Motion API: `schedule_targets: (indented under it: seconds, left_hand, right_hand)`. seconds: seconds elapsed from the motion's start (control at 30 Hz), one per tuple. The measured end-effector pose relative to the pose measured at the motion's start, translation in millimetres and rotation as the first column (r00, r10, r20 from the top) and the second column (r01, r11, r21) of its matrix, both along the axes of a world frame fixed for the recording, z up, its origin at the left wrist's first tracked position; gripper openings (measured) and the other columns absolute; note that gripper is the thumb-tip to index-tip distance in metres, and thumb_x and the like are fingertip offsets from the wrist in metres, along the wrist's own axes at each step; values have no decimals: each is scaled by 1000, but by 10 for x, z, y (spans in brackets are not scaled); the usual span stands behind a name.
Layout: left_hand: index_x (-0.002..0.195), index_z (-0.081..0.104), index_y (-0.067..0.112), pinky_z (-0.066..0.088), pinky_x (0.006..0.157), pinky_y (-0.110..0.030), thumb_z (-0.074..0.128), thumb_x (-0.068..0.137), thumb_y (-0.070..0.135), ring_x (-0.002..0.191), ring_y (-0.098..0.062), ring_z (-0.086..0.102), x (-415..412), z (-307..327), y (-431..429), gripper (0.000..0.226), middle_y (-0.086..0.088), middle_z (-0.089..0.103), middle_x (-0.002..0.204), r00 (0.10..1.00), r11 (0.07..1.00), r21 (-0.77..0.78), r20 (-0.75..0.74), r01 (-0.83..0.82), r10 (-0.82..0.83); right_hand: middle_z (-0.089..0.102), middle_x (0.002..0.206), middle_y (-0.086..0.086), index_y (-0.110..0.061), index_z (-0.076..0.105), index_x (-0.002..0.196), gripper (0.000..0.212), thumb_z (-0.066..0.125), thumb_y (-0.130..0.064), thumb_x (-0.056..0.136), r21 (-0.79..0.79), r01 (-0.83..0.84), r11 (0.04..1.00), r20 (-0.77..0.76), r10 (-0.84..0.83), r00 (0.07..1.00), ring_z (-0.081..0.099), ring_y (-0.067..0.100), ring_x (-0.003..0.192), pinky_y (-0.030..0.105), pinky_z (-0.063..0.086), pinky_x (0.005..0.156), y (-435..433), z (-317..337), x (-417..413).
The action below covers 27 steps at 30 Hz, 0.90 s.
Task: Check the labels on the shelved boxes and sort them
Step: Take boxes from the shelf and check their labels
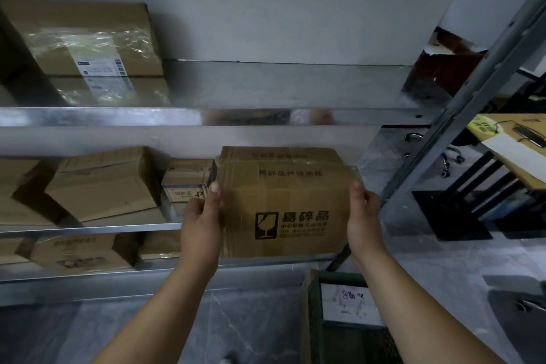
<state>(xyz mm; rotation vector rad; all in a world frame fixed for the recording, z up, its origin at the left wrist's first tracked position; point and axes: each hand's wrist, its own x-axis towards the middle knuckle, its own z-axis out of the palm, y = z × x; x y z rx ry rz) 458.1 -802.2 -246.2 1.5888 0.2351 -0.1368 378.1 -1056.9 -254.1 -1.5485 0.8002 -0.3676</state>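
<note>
I hold a cardboard box (283, 201) between both hands at the right end of the middle shelf (88, 229), in front of its front edge; I cannot tell whether its underside rests on anything. My left hand (204, 216) clasps the box's left side, thumb lying straight up the front face near the upper left corner, the other fingers hidden behind the cardboard. My right hand (365, 213) grips the right side the same way, thumb pressed along the right edge, fingers out of sight behind it. The front face turned towards me carries a black broken-glass mark and printed characters, and clear tape runs across the top. Just beside my left thumb, farther back on the shelf, sits a small box with a purple stripe (184, 183), and left of that a larger tilted box (103, 183). On the upper shelf (177, 117), near its left end, stands a taped box with a white shipping label (88, 41). More boxes (79, 251) lie on the shelf below. On the floor under my right forearm is a green crate (339, 278) holding a white sheet with handwriting (351, 298).
</note>
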Motion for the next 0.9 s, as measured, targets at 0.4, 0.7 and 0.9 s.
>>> schedule_targets:
  seconds: [0.4, 0.7, 0.9]
  left_hand:
    - [107, 64, 19, 54, 100, -60, 63, 94, 34, 112, -40, 63, -29, 51, -43, 20, -10, 65, 108, 995, 999, -31, -101, -19, 16]
    - [109, 64, 21, 54, 100, -59, 63, 94, 22, 106, -35, 64, 19, -107, -16, 16, -8, 67, 109, 995, 1000, -8, -98, -24, 23]
    - [114, 63, 19, 55, 100, -64, 57, 99, 2, 103, -38, 65, 80, -193, -20, 23, -11, 66, 108, 997, 999, 35, -79, -22, 25]
  right_hand:
    - [70, 128, -1, -39, 59, 131, 52, 70, -58, 83, 163, 3, 987, 13, -5, 1000, 67, 23, 120, 49, 57, 98, 8, -111, -50]
    - [72, 128, -1, -38, 58, 136, 43, 70, -32, 96, 175, -16, 984, 13, 14, 1000, 68, 22, 118, 42, 54, 93, -54, -197, -77]
    - [73, 125, 5, -29, 56, 139, 47, 66, -9, 98, 182, -13, 983, 9, 12, 1000, 70, 25, 114, 41, 55, 85, -101, -231, -81]
